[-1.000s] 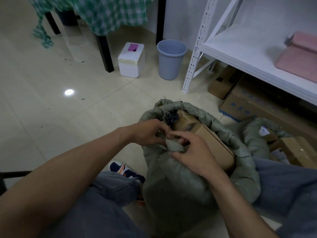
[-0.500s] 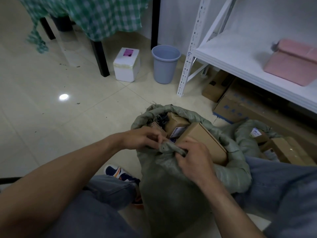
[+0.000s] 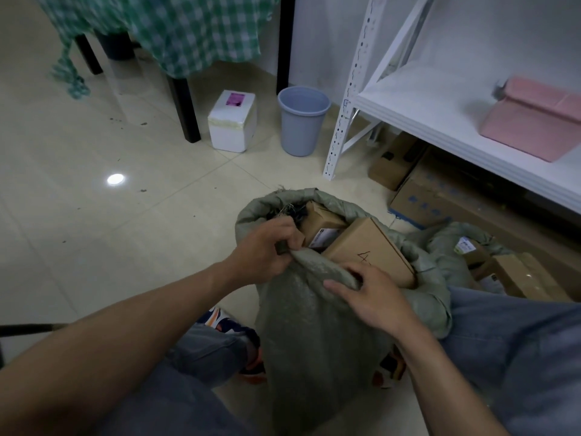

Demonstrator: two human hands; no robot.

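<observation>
My left hand [image 3: 267, 247] grips the sack [image 3: 314, 335] by its rolled rim, and my right hand [image 3: 374, 297] clamps the same rim just beside it. The sack sits right under both hands, with boxes [image 3: 367, 250] poking out just beyond them.

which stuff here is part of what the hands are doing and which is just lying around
In the job: green sack, cardboard boxes inside it, left hand, right hand.
Lying about: blue bin, white foam box, pink bundle on shelf, second sack.
</observation>
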